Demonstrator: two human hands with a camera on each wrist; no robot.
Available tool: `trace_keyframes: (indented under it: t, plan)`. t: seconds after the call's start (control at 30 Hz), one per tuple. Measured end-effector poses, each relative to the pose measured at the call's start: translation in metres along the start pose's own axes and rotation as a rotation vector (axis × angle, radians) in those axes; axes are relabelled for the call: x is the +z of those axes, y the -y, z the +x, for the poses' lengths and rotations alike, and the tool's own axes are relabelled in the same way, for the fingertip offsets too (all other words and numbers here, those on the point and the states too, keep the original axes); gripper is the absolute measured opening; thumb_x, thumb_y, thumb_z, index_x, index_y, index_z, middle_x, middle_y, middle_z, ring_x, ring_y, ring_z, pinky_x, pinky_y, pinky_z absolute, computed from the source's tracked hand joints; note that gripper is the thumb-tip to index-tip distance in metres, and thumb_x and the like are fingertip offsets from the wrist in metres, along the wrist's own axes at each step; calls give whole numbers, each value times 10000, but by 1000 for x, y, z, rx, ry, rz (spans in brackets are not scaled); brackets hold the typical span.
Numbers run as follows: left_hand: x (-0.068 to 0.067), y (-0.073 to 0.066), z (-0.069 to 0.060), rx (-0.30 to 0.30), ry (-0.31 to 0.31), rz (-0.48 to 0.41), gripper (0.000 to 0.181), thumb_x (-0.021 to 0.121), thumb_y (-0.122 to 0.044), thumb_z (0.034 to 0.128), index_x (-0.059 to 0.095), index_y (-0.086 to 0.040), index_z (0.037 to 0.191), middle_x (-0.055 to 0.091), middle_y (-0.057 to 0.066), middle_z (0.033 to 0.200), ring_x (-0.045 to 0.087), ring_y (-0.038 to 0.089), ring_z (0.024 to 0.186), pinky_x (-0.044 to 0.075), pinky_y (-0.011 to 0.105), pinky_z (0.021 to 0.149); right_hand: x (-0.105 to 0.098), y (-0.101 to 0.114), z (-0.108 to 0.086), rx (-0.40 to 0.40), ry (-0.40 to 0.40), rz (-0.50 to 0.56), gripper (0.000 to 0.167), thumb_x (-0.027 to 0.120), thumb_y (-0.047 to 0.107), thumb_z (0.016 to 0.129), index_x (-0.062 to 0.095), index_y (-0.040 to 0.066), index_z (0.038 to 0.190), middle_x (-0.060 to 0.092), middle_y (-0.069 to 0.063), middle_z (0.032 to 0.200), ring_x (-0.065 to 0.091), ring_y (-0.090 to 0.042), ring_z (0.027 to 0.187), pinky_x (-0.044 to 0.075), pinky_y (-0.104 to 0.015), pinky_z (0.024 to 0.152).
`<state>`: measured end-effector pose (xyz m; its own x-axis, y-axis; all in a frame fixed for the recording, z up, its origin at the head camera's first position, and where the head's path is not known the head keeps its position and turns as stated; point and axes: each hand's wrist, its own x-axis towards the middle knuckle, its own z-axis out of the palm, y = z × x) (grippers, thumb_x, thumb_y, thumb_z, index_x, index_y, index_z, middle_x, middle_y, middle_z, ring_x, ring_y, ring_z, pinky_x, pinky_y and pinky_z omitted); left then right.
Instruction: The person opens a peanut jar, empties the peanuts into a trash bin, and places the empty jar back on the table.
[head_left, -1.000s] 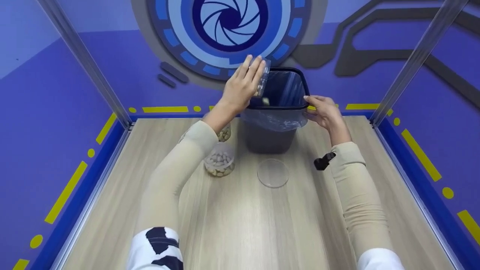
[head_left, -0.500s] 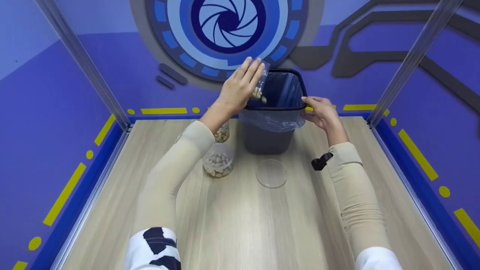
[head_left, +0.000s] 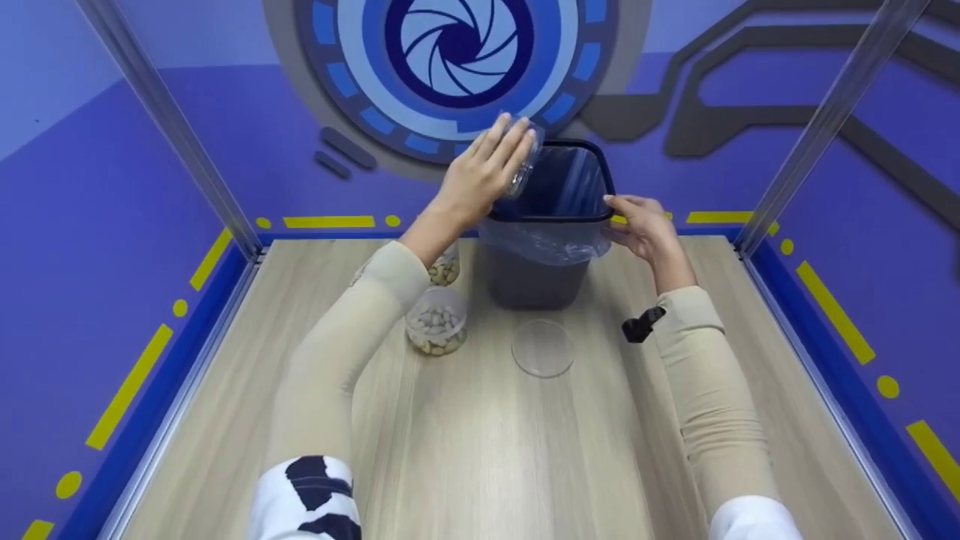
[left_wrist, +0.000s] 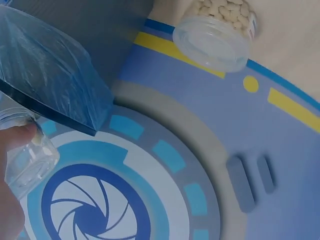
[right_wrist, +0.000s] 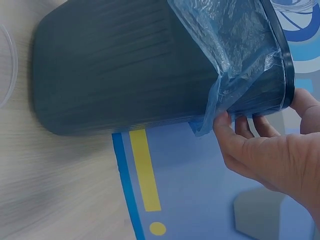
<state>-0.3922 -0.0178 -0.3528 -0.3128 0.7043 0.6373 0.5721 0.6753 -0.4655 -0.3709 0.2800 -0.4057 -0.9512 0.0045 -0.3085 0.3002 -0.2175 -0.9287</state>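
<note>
My left hand [head_left: 480, 169] holds a clear plastic jar [head_left: 527, 169] tilted on its side over the left rim of a dark bin [head_left: 536, 281]. In the left wrist view the thumb lies against the see-through jar [left_wrist: 35, 167], and no nuts show in it. The bin stands upright, with a thin plastic bag [right_wrist: 240, 45] folded over its rim. My right hand [head_left: 645, 229] grips the bin's right rim, the thumb on top and the fingers below, against the bag's edge in the right wrist view. What lies inside the bin is hidden.
An uncovered clear jar of pale shelled nuts [head_left: 435, 330] stands left of the bin. Another jar with nuts [head_left: 444, 271] is behind it, partly covered by my left arm. A round clear lid [head_left: 543, 349] lies on the wooden table [head_left: 487, 450]. Printed wall panels enclose the table.
Nuts were at the mouth of the tilted jar half a second ago, dropping towards the bin; none show there now. Both hands have stayed almost in place.
</note>
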Motion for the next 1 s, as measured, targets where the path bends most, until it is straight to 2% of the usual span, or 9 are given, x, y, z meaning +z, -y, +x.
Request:
trace_keyframes:
  t: [0.1, 0.2, 0.3, 0.4, 0.47, 0.53, 0.7, 0.87, 1.0]
  plan:
    - [-1, -1, 0, -61, 47, -50, 701, 553, 114, 880, 377, -7, 1548, 394, 183, 1585, 350, 377, 1466, 361, 406, 1187, -1, -1, 0, 8, 0, -5, 703, 594, 186, 1023, 232, 26, 1604, 222, -152, 1635, 270, -356, 1507, 344, -432, 1182]
    - [-1, -2, 2, -28, 83, -25, 707, 576, 108, 892, 365, -17, 1556, 380, 172, 1597, 337, 368, 1476, 351, 407, 1193, -2, -1, -1, 8, -8, -9, 705, 597, 191, 1021, 237, 27, 1604, 217, -150, 1644, 265, -357, 1509, 340, -435, 1183]
    - [-2, -2, 4, -14, 102, -38, 743, 609, 92, 876, 346, -13, 1563, 361, 176, 1607, 322, 370, 1482, 336, 408, 1201, -2, -1, -2, 3, -17, -5, 692, 599, 196, 1021, 256, 27, 1598, 251, -157, 1625, 305, -354, 1494, 347, -434, 1180]
    - [-3, -3, 5, -56, 110, -66, 811, 640, 95, 832, 321, -8, 1571, 347, 184, 1610, 306, 373, 1486, 331, 406, 1204, -2, 0, -2, 4, -9, -5, 700, 601, 201, 1021, 250, 28, 1601, 256, -158, 1626, 314, -348, 1490, 346, -428, 1181]
    - [-3, -3, 6, -81, 111, -51, 831, 661, 80, 831, 306, -12, 1577, 339, 180, 1612, 300, 368, 1488, 335, 398, 1203, -2, 0, -2, 8, -3, -3, 710, 605, 203, 1019, 243, 30, 1604, 240, -149, 1642, 303, -347, 1495, 345, -428, 1182]
    - [-4, -3, 7, -64, 111, -29, 834, 648, 88, 833, 301, -23, 1583, 333, 173, 1618, 296, 364, 1493, 336, 400, 1202, -2, 1, -1, 13, 2, -8, 724, 605, 204, 1019, 224, 35, 1611, 200, -132, 1666, 278, -346, 1505, 339, -429, 1184]
    - [-5, -2, 6, -21, 105, -57, 851, 631, 77, 814, 285, -12, 1586, 326, 188, 1620, 290, 380, 1493, 350, 420, 1193, -3, 2, -1, 17, -15, -1, 719, 589, 188, 1024, 208, 45, 1617, 136, -106, 1691, 263, -350, 1510, 330, -436, 1187]
    - [-4, 3, 0, 68, 82, 14, 743, 615, 53, 896, 322, -17, 1575, 347, 171, 1616, 311, 363, 1491, 347, 408, 1195, -3, 1, 0, 28, -14, 5, 723, 596, 192, 1021, 212, 51, 1617, 135, -102, 1692, 261, -354, 1511, 328, -435, 1188]
    - [-2, 7, -4, 69, 32, 30, 667, 553, 72, 920, 363, -13, 1555, 383, 172, 1596, 342, 366, 1475, 370, 408, 1181, -2, 1, 1, 16, 4, -4, 717, 592, 193, 1025, 212, 43, 1615, 134, -117, 1686, 232, -358, 1522, 335, -427, 1187]
